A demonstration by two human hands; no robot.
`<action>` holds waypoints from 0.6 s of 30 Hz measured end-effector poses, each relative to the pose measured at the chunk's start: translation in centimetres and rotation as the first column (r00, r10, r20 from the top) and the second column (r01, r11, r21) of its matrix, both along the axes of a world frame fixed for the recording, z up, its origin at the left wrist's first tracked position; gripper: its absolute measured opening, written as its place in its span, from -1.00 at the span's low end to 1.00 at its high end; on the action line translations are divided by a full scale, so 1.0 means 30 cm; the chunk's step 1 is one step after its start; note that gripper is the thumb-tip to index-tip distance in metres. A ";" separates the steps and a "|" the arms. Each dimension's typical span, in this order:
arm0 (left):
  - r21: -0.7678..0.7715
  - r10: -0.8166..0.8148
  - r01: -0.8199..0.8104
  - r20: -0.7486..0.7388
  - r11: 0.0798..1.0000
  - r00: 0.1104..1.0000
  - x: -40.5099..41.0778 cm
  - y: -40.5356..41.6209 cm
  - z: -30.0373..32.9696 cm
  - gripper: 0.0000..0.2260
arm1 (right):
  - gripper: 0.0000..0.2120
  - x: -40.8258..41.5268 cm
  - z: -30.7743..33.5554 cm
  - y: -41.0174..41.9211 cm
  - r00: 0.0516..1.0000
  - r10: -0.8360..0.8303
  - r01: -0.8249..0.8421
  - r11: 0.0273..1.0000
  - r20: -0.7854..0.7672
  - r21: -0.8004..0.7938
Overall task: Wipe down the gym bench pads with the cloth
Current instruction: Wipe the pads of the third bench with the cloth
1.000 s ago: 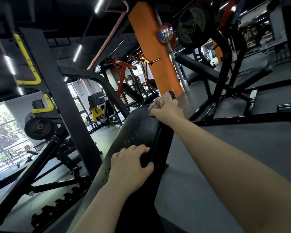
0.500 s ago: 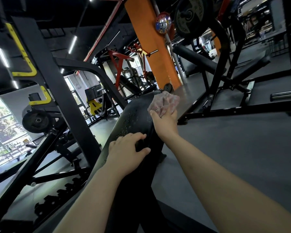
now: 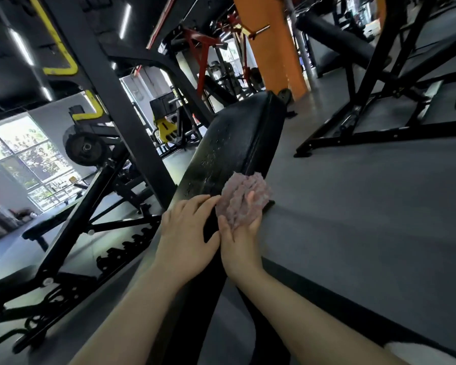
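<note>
Nearest the camera, two bare forearms reach forward over a long black bench pad point(image 3: 237, 143) that runs away from the viewer, tilted upward toward its far end; the left hand point(image 3: 187, 227) lies flat on the near part of the pad, fingers spread and nearly straight, holding nothing, its thumb pointing toward the other hand; the right hand point(image 3: 241, 238) sits just beside it, thumbs almost touching, and presses a crumpled pinkish cloth point(image 3: 244, 200) against the pad's right edge, the fingers mostly buried under the folds with one fingertip showing through, so they appear curled into the fabric; the cloth rests on the pad just ahead of the left hand's fingertips; beyond it the pad's surface is speckled with small droplets that catch the light up to the rounded far end. To the left of the pad stands a black steel rack upright point(image 3: 108, 90) with yellow handles point(image 3: 59, 61), and a dark weight plate point(image 3: 84, 148) hangs low on that frame; a toothed adjustment ladder point(image 3: 124, 251) lies below it near the grey floor point(image 3: 353, 206). Further off, an orange column point(image 3: 277, 54) rises behind the pad's far end; another black bench frame point(image 3: 379, 101) spreads across the right; bright windows point(image 3: 24, 159) show at far left.
</note>
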State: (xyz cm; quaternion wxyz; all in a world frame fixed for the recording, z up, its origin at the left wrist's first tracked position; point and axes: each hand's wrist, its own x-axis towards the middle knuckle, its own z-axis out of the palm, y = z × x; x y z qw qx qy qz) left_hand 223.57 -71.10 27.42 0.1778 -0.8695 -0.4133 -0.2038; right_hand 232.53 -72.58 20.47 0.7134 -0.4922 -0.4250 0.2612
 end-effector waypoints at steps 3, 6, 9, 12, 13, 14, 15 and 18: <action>-0.014 0.046 -0.046 0.002 0.999 0.999 -0.114 -0.071 -0.098 -0.38 | -0.30 0.002 0.001 0.008 0.999 0.030 -0.027 0.995 0.028 -0.092; -0.044 0.105 -0.103 0.026 0.994 0.994 -0.222 -0.145 -0.195 -0.37 | -0.30 0.006 0.029 0.012 1.000 -0.004 0.004 0.996 -0.002 -0.093; -0.101 0.138 -0.130 0.078 0.986 0.987 -0.317 -0.211 -0.285 -0.39 | -0.31 -0.045 0.023 -0.001 0.995 -0.079 0.075 0.995 -0.067 -0.061; -0.173 0.120 -0.085 0.203 0.981 0.972 -0.387 -0.254 -0.336 -0.46 | -0.31 -0.122 -0.008 -0.038 0.991 -0.093 0.087 0.993 -0.092 -0.076; -0.169 0.105 -0.065 0.236 0.983 0.966 -0.402 -0.263 -0.341 -0.48 | -0.31 -0.153 -0.026 -0.055 0.993 -0.080 0.073 0.994 -0.082 -0.086; -0.160 0.096 -0.055 0.260 0.986 0.961 -0.413 -0.270 -0.342 -0.49 | -0.31 -0.187 -0.047 -0.080 0.996 -0.060 0.053 0.994 -0.070 -0.095; -0.146 0.096 -0.057 0.281 0.988 0.955 -0.417 -0.277 -0.343 -0.49 | -0.31 -0.221 -0.070 -0.106 0.998 -0.039 0.033 0.995 -0.056 -0.099; -0.147 0.114 -0.065 0.361 0.987 0.925 -0.402 -0.298 -0.330 -0.51 | -0.27 -0.298 -0.134 -0.182 0.998 0.063 -0.065 0.993 -0.020 -0.102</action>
